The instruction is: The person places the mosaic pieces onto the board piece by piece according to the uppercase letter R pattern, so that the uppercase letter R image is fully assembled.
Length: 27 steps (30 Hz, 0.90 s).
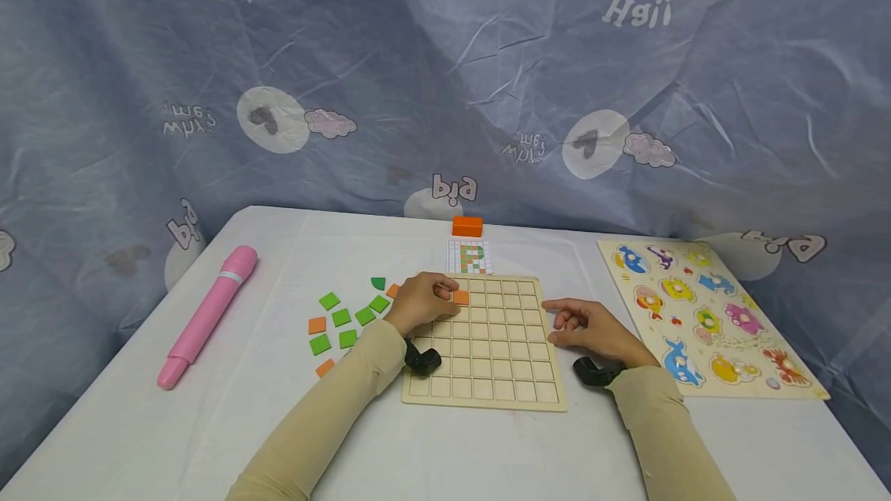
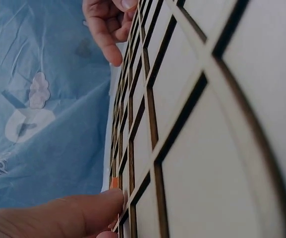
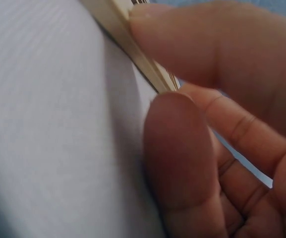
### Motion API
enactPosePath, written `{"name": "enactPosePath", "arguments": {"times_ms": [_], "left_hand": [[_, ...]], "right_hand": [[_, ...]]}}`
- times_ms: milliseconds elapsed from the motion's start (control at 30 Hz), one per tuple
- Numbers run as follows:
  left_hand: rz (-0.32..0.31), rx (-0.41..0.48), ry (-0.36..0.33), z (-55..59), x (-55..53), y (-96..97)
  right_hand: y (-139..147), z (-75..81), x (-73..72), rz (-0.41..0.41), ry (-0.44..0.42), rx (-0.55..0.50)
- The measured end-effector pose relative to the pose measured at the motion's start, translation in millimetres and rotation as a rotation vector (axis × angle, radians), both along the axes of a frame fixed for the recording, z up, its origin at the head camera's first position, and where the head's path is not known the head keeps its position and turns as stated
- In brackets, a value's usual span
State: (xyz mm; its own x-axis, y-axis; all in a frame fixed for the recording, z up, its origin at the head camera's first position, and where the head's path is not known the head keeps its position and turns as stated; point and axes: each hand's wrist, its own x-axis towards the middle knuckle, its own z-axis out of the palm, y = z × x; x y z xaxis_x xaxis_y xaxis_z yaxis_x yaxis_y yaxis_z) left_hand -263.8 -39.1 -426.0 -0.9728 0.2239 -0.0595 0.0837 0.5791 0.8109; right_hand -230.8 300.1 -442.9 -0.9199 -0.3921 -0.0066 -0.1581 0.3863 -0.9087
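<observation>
An orange tile (image 1: 460, 298) is shown in a cell of the wooden grid board (image 1: 493, 408), near the board's far edge. The tile is judged light, stiff and smooth, best taken by two opposite edges, as little of it stands proud of the grid. It is flanked on its left by the bent fingers of the left hand (image 1: 421, 302); whether anything is clamped between them cannot be told. The board, judged rigid and easily slid, is best steadied by its rim, at whose right side the thumb and forefinger of the right hand (image 1: 592, 328) are held apart. Loose green tiles (image 1: 341, 318) are scattered to the left; a pattern card (image 1: 469, 257) and an orange block (image 1: 467, 226) are placed beyond, on the tabletop (image 1: 487, 454).
</observation>
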Motion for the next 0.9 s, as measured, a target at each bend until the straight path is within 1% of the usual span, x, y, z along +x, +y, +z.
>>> {"name": "enactPosePath", "arguments": {"times_ms": [100, 267, 400, 533, 667, 767, 900], "left_hand": [[-0.007, 0.01, -0.005, 3.5, 3.1, -0.2], [-0.016, 0.026, 0.004, 5.7, 6.2, -0.6], [-0.041, 0.034, 0.011, 7.9, 7.8, -3.6], [-0.055, 0.044, 0.017, 13.7, 13.6, -10.8], [-0.071, 0.048, 0.034, 20.1, 20.7, -23.0], [-0.112, 0.065, 0.05, 23.2, 23.8, -35.3], [-0.199, 0.099, 0.076, 25.0, 25.3, -56.0]], "right_hand": [[-0.1, -0.1, 0.0, 0.006, 0.015, 0.003], [-0.1, -0.5, -0.5, 0.004, 0.005, 0.0], [-0.2, -0.4, -0.2, -0.003, 0.011, 0.014], [-1.0, 0.1, 0.2, -0.005, 0.02, 0.029], [-1.3, 0.6, 0.4, -0.012, 0.018, 0.04], [-1.2, 1.2, 0.5, -0.019, 0.017, 0.044], [-1.7, 1.7, 1.0, -0.013, 0.013, 0.034]]}}
